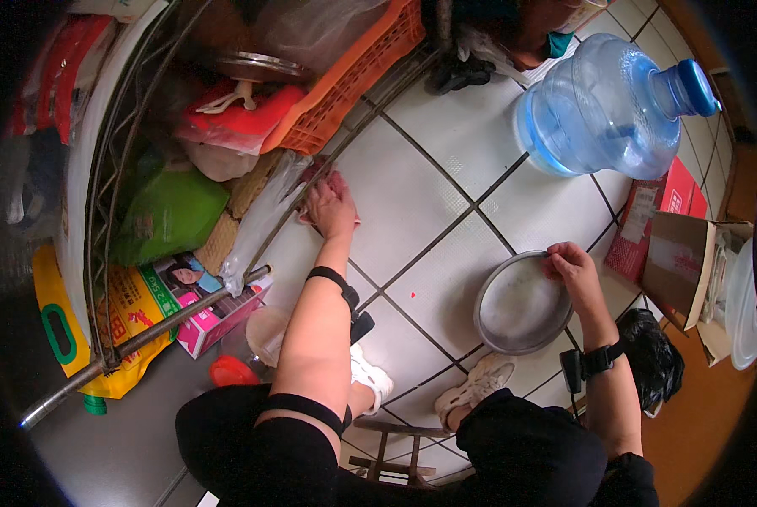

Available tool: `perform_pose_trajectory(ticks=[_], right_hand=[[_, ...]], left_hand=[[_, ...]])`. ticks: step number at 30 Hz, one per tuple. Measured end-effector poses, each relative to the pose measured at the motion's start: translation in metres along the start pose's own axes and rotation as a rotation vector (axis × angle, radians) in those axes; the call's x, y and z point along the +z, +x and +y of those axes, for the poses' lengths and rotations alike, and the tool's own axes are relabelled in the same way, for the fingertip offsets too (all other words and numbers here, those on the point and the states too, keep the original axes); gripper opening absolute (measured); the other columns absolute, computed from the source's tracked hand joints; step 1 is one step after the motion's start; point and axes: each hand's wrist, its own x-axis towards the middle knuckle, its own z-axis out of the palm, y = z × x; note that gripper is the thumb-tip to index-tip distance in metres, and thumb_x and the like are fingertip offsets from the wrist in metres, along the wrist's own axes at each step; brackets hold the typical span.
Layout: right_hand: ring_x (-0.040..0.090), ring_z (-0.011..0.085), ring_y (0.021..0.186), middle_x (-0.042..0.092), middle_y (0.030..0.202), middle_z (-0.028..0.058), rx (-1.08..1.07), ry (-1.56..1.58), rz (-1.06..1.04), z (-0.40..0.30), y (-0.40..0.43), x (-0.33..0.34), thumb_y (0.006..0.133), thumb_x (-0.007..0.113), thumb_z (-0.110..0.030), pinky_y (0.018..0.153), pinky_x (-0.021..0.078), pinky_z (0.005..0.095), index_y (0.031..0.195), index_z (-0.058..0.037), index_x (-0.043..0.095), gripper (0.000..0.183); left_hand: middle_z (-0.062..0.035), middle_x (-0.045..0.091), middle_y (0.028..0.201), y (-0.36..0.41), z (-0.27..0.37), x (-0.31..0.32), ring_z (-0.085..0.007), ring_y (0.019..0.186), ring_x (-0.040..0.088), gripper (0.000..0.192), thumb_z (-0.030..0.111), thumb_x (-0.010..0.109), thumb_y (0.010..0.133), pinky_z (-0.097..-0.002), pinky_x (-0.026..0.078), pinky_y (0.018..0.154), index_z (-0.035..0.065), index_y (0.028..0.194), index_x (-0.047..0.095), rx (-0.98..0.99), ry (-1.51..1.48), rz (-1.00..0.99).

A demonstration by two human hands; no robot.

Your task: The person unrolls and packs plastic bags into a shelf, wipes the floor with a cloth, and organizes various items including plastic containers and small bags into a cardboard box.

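Note:
My left hand (329,201) is down at the floor beside the metal shelf rack, its fingers over a crumpled pinkish cloth (357,222). Most of that cloth is hidden beneath the palm. A clear plastic bag (261,215) lies along the rack's lower bar, just left of the fingers. On the other side, my right hand (567,265) pinches the rim of a round, shallow grey metal pan (519,305). The pan is tilted, with its dull inside facing up towards me. Whether its lower edge touches the tiles, I cannot tell.
A large blue water jug (600,111) stands at the upper right. Below it are a red box (648,218), an opened cardboard box (679,266) and a black plastic bag (648,358). An orange crate (346,82) and a yellow bottle (131,304) occupy the rack (188,317). White tiles (416,190) lie between.

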Motion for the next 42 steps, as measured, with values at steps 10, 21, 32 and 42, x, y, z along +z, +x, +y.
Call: perform_pose_trajectory(ticks=[10, 21, 32, 42], right_hand=[[0.068, 0.0142, 0.079, 0.069, 0.091, 0.0034, -0.005, -0.051, 0.054, -0.007, 0.001, 0.007, 0.106, 0.06, -0.009, 0.074, 0.0564, 0.0295, 0.114, -0.0006, 0.067, 0.014], [0.069, 0.0149, 0.081, 0.071, 0.093, 0.005, -0.099, 0.07, 0.144, 0.006, -0.041, -0.013, 0.106, 0.059, -0.008, 0.076, 0.056, 0.0297, 0.115, -0.0004, 0.067, 0.014], [0.071, 0.0161, 0.082, 0.069, 0.094, 0.0026, -0.091, 0.101, 0.129, 0.043, -0.069, 0.002, 0.107, 0.06, -0.015, 0.078, 0.0589, 0.0308, 0.115, -0.0047, 0.067, 0.015], [0.072, 0.0185, 0.081, 0.07, 0.095, 0.0049, -0.068, 0.133, 0.097, 0.067, -0.078, 0.009, 0.107, 0.059, -0.012, 0.076, 0.06, 0.0325, 0.114, -0.0039, 0.067, 0.013]], left_hand=[[-0.0232, 0.054, 0.152, -0.126, 0.061, 0.028, -0.0391, 0.142, 0.05, 0.039, 0.011, 0.059, 0.098, -0.0489, 0.037, 0.122, 0.0019, 0.136, 0.064, 0.684, -0.251, -0.439], [-0.0272, 0.039, 0.162, -0.088, -0.054, 0.007, -0.0482, 0.144, 0.043, 0.046, 0.027, 0.054, 0.106, -0.0529, 0.037, 0.121, 0.0018, 0.145, 0.056, 0.113, 0.171, 0.176], [-0.0195, 0.05, 0.156, -0.237, 0.006, -0.004, -0.0414, 0.141, 0.049, 0.042, 0.009, 0.06, 0.097, -0.0469, 0.042, 0.119, 0.0053, 0.138, 0.062, 0.592, -0.279, -0.29], [-0.025, 0.039, 0.163, -0.157, -0.152, -0.01, -0.0435, 0.149, 0.039, 0.047, 0.025, 0.052, 0.105, -0.0566, 0.031, 0.123, 0.0036, 0.147, 0.053, -0.099, 0.032, 0.225]])
